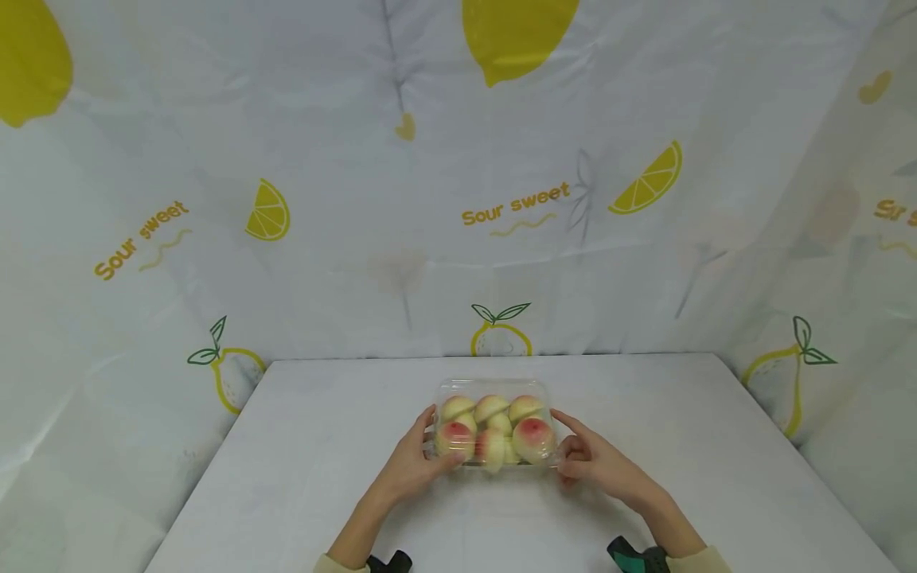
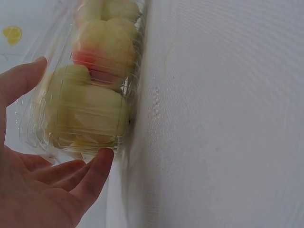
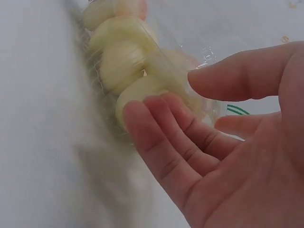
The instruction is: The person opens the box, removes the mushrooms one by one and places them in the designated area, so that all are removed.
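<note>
A clear plastic box (image 1: 494, 387) sits low at the desk's far middle, between the two hands, packed with pale yellow peaches (image 1: 533, 436) flushed red on several tops. The left hand (image 1: 410, 463) has the box's left end in its grip, thumb on the near side and fingers spread along the end wall, the gap as wide as that corner. The right hand (image 1: 603, 463) is at the opposite end with a loose, part-open grip, its forefinger straight at the far right corner and its other fingers bent; the close view is blurred, so I cannot tell whether those press the plastic. Under the box is the white desk (image 1: 322, 414). Nearer the head camera, pale sleeves (image 1: 698, 560) and dark wrist straps (image 1: 390, 563) show. Behind the desk hangs a white cloth (image 1: 344, 207) printed with lemons (image 1: 519, 36), lemon wedges (image 1: 648, 179) and "Sour sweet" lettering (image 1: 516, 204).
</note>
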The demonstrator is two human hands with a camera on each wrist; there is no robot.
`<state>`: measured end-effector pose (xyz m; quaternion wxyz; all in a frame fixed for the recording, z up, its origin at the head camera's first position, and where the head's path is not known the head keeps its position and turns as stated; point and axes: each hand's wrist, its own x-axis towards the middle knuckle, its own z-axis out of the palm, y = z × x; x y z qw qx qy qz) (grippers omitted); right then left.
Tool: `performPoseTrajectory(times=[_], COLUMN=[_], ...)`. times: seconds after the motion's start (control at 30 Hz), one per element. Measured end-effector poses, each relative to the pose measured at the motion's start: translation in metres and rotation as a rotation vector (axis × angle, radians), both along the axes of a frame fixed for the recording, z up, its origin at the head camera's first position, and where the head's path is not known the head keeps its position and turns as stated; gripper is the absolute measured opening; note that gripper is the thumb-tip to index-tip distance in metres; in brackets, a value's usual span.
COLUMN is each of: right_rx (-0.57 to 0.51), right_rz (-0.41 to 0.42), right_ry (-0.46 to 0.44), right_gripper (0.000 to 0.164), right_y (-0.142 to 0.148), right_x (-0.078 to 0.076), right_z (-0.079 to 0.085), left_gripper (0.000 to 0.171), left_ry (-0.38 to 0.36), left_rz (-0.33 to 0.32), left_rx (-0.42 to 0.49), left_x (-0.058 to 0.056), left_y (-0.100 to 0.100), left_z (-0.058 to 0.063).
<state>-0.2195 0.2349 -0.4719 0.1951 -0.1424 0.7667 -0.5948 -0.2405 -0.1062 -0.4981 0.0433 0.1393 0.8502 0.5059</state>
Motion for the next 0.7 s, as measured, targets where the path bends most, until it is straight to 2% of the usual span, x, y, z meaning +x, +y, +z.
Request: performPoseTrajectory(times=[0.13,0.23,0.5,0.7], right_rx=[-0.112,-0.141,-0.127,-0.109], right_rz=[0.048,0.041,-0.065,-0.096], right_ry=[-0.018,-0.026,-0.074,-0.075], right_gripper=[0.084,0.083,0.08,0.079], right_y=[0.003,0.003,-0.005,-0.008], right_x=[0.0,0.001,0.002,0.001], right_z=[-0.003,-0.004,-0.002,-0.003], left_gripper=[0.1,0.099,0.098,0.098], left_ry=[0.01,0.011,0.009,0.012], left_rz=[-0.007,-0.011,-0.017,-0.022], left_rx=[0.002,0.007,0.03,0.042], left_x=[-0.001,-0.001,0.0,0.0], left_y=[-0.001,-0.001,-0.001,0.0], left_z=[-0.002,-0.002,-0.001,-0.001])
